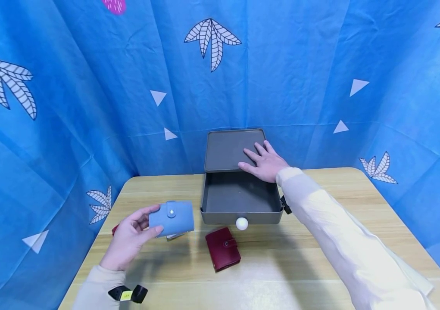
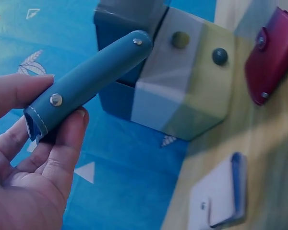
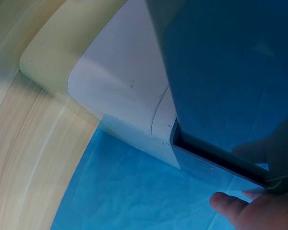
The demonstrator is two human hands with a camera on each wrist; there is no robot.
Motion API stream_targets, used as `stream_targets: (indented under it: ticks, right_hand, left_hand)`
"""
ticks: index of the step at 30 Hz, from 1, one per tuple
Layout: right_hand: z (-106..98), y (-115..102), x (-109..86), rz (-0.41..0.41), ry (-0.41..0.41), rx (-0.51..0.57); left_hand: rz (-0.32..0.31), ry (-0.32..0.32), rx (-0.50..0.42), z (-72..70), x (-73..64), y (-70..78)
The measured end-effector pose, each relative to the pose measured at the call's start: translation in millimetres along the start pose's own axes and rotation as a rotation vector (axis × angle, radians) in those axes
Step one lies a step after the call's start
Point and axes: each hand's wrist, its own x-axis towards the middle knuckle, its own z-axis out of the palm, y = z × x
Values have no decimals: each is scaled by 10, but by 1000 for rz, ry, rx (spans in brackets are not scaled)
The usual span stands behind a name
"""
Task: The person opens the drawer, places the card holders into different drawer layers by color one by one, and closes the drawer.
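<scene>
My left hand (image 1: pixel 130 237) pinches a light blue snap wallet (image 1: pixel 177 218) between thumb and fingers, above the table's left part. The left wrist view shows the edge of this wallet (image 2: pixel 91 79) with two metal snaps. My right hand (image 1: pixel 264 164) reaches to the raised lid (image 1: pixel 227 148) of a dark grey box (image 1: pixel 243 218). Its fingers are spread and straight against the lid's inner face. The box's top compartment stands uncovered. A dark red snap wallet (image 1: pixel 223 249) lies on the table in front of the box.
Below the grey top, the box has a pale section (image 2: pixel 158 81) and a yellowish section (image 2: pixel 206 91) with round knobs. A pale wallet (image 2: pixel 218 191) lies on the table, mostly hidden in the head view. Something red (image 1: pixel 114 230) peeks out behind my left hand. Blue curtains (image 1: pixel 293 64) surround the table.
</scene>
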Motion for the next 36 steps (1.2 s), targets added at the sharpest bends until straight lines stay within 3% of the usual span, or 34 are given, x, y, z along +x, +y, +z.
stream_targets:
  ticks: [6,12,24,29,36]
  right_hand:
    - [2,2,3,-1,8,0]
    - [-7,-5,-8,-4,19,4]
    - [-2,7,-20,-5,18,2]
    - [0,11,-18,-4,14,3]
    - [-11,-1,-24,-3,20,9]
  left_hand:
    - [30,26,-37,-30,48,151]
    - [100,29,12,-7,87,287]
    - [145,23,97,132,205,550]
    - [182,-2,85,131,263,629]
    - [186,-19,118,117,321,726]
